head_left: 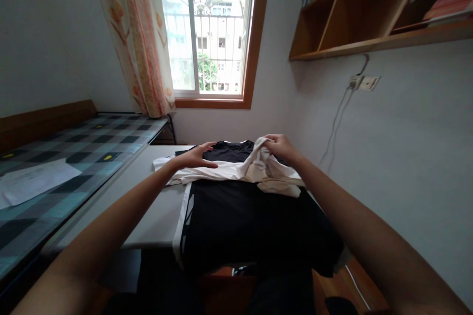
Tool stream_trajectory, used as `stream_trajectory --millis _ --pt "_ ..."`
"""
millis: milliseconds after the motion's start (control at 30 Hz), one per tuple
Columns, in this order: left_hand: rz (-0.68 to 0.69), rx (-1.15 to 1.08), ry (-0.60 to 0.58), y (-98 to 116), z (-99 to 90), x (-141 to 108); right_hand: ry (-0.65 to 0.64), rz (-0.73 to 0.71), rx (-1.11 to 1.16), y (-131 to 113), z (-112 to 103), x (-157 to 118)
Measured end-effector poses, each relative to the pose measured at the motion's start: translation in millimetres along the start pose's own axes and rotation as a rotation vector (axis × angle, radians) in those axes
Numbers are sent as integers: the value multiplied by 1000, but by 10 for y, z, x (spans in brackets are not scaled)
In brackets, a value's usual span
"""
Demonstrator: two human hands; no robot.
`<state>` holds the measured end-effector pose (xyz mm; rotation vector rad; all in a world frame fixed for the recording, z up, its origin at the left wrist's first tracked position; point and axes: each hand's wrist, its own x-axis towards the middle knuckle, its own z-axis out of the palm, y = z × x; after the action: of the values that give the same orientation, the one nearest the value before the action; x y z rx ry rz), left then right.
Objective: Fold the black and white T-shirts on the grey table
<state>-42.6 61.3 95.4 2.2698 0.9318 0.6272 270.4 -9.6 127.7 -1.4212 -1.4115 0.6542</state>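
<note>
A white garment [225,171] lies bunched across a black shirt [251,221] spread on the table. My right hand [283,147] is closed on the white garment and lifts part of it into a peak. The rest of the cloth, cream-coloured in places, sags in folds below that hand. My left hand [195,156] hovers at the garment's left part with thumb and fingers apart, holding nothing. The black shirt's collar shows at the far side. Its near end hangs over the table's front edge, and a white stripe runs down its left side.
The grey-white table [158,221] stands beside a bed [74,152] with a checked cover, where paper sheets [40,181] lie. A curtain [144,39] hangs by the window [210,34]. Wooden shelves [354,15] are on the right wall above a socket [368,83] with cords.
</note>
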Motion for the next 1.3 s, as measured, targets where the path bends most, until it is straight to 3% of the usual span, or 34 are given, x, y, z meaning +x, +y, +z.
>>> stream_trajectory --millis 133,233,333,433,500,567,633,767,833,900,1033,1133,1233,1300 --pt "241 -290 17 323 498 211 -281 -145 84 -143 577 -35" --pt "268 -326 99 313 617 323 -494 -241 119 -204 731 -107" --pt "126 -178 227 52 513 328 -465 -293 -35 -117 609 -227" --pt "-117 -4 386 -328 319 202 -417 -275 -373 125 324 -419" --pt "-279 123 470 -545 227 69 -504 -272 -557 324 123 -573" --pt "-318 312 531 -678 203 -66 -596 -264 -677 507 -41 -719" --pt "-221 446 470 -720 239 -169 -667 -251 -735 648 -147 -836" --pt "17 436 -96 -650 358 -256 -733 -294 -816 790 -179 -967" --pt "31 479 -210 -605 394 -260 -701 -330 -913 808 -137 -988" --pt "-9 559 -154 -574 413 -250 -595 -329 -1028 804 -95 -972" --pt "-119 634 -16 -519 422 -213 -131 -70 -1109 750 -108 -774" --pt "-193 517 -16 -465 413 -208 86 161 -797 669 -182 -509" --pt "-184 385 -101 -422 424 -241 52 377 -198 572 -199 -268" --pt "-166 446 -77 -415 457 -271 10 428 140 529 -147 -164"
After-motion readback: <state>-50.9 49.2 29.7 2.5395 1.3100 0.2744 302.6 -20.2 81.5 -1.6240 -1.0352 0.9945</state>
